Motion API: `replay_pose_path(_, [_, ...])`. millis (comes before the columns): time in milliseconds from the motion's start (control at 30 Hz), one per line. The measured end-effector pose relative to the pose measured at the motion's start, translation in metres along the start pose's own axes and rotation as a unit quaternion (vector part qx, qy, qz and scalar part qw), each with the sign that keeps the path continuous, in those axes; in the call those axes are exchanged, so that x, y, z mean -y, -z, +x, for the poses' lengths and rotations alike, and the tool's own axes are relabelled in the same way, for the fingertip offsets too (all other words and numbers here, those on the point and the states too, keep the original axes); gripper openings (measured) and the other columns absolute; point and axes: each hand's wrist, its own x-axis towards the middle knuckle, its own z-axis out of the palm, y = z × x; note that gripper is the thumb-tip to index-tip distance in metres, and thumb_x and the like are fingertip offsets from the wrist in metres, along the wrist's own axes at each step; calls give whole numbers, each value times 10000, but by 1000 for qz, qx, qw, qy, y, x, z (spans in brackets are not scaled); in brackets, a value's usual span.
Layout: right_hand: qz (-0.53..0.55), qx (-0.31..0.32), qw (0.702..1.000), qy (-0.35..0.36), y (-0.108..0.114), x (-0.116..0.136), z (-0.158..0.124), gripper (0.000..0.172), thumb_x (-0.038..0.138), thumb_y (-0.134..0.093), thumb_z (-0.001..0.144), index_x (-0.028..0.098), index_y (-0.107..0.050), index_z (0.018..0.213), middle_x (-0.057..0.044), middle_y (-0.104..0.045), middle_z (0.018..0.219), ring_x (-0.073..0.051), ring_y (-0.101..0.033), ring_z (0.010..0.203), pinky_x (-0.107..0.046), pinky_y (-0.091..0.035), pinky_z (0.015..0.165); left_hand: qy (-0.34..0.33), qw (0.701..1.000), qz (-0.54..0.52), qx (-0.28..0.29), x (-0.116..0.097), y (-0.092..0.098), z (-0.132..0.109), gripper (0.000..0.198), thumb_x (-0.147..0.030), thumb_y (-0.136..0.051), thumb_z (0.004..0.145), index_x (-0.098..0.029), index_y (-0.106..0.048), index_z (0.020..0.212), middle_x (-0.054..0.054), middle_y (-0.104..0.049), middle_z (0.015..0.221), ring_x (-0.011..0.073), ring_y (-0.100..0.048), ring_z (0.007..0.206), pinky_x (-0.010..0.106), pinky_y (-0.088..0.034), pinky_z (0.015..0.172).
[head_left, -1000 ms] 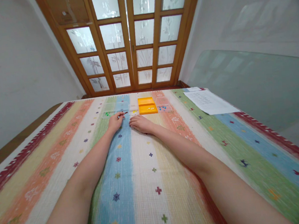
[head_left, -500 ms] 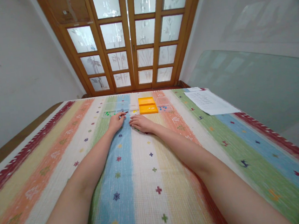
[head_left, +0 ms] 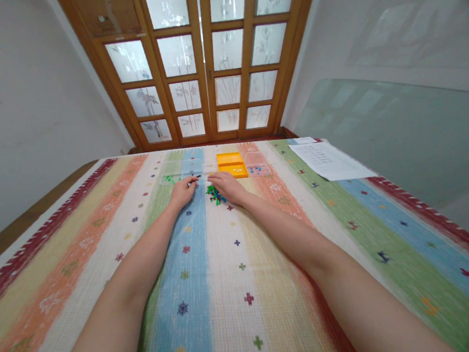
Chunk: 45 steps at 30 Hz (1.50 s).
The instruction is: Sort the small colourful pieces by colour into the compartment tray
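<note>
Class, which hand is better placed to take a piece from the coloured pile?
Right: the right hand rests beside the pile, while the left hand sits farther off, pinching a small stick.

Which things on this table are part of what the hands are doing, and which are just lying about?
In hand: left hand pinching a small red piece; right hand; heap of coloured pieces; clear trays; orange tray, probably.
Lying about: printed sheet; striped cloth.

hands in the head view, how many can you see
2. The left hand lies on the striped cloth, holding a thin stick. The right hand rests beside it, by a pile of green and blue pieces. No others show.
</note>
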Motion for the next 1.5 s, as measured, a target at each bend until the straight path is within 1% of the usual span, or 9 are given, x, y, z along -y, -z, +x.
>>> replay_pose_path(200, [-28, -99, 979, -178, 22, -35, -8, 409, 219, -413, 1070, 141, -747, 1293, -157, -711, 1356, -285, -633, 1241, -430, -448, 1115, -54, 998, 41, 16, -4, -2, -2, 308, -267, -555, 980, -214, -777, 1187, 66, -799, 1121, 249, -712, 1036, 382, -538, 979])
replay_pose_path(367, [-53, -113, 960, -250, 27, -45, -14, 410, 212, -397, 1055, 128, -762, 1221, -168, -737, 1269, -294, -650, 1164, -414, -453, 1066, -118, 989, 86, 37, -19, -2, -6, 298, -259, -537, 994, -213, -775, 1166, 82, -772, 1145, 255, -687, 1080, 408, -526, 1022])
replay_pose_path(467, [-46, -104, 964, -239, 28, -42, -14, 377, 228, -423, 1051, 131, -769, 1164, -163, -741, 1237, -275, -646, 1135, -368, -448, 1028, -170, 977, 114, 59, -31, -2, -7, 290, -250, -541, 990, -218, -767, 1169, 90, -751, 1146, 264, -660, 1127, 433, -511, 1049])
replay_pose_path(567, [-14, -68, 972, -225, 33, -37, -9, 366, 271, -436, 1055, 132, -774, 1030, -140, -759, 1095, -240, -650, 988, -313, -449, 886, -228, 962, 123, 84, -43, -3, -10, 304, -246, -549, 987, -221, -759, 1206, 102, -729, 1203, 273, -633, 1173, 458, -497, 1079])
replay_pose_path(700, [43, 49, 981, -180, 45, -29, -3, 292, 281, -525, 993, 136, -765, 912, -71, -741, 891, -178, -592, 770, -266, -370, 697, -285, 945, 112, 118, -55, -5, -15, 333, -240, -568, 983, -254, -753, 1259, 92, -701, 1294, 276, -596, 1252, 478, -461, 1143])
replay_pose_path(833, [79, 165, 975, -125, 52, -26, -2, 210, 265, -611, 913, 135, -775, 926, -42, -737, 862, -150, -584, 747, -243, -339, 658, -300, 939, 107, 133, -57, -7, -17, 333, -249, -601, 972, -289, -762, 1262, 78, -685, 1337, 283, -568, 1302, 500, -448, 1168])
replay_pose_path(933, [64, 222, 965, -120, 51, -26, -4, 183, 234, -627, 873, 143, -778, 922, -28, -732, 826, -142, -578, 723, -237, -329, 637, -302, 938, 103, 133, -54, -8, -16, 321, -257, -594, 982, -279, -765, 1253, 80, -686, 1329, 276, -574, 1295, 501, -449, 1170])
replay_pose_path(1300, [-22, 229, 965, -127, 45, -16, -2, 167, 274, -711, 846, 202, -814, 955, -56, -780, 872, -185, -623, 725, -269, -364, 651, -258, 952, 84, 143, -53, -8, -15, 322, -268, -595, 982, -283, -764, 1256, 83, -691, 1339, 280, -582, 1302, 506, -434, 1180])
replay_pose_path(1500, [-30, 214, 969, -121, 42, -13, 0, 120, 247, -703, 870, 193, -810, 878, -70, -776, 845, -185, -621, 697, -281, -339, 614, -261, 951, 78, 144, -52, -8, -14, 328, -247, -589, 978, -284, -766, 1251, 81, -697, 1327, 269, -591, 1291, 493, -435, 1179])
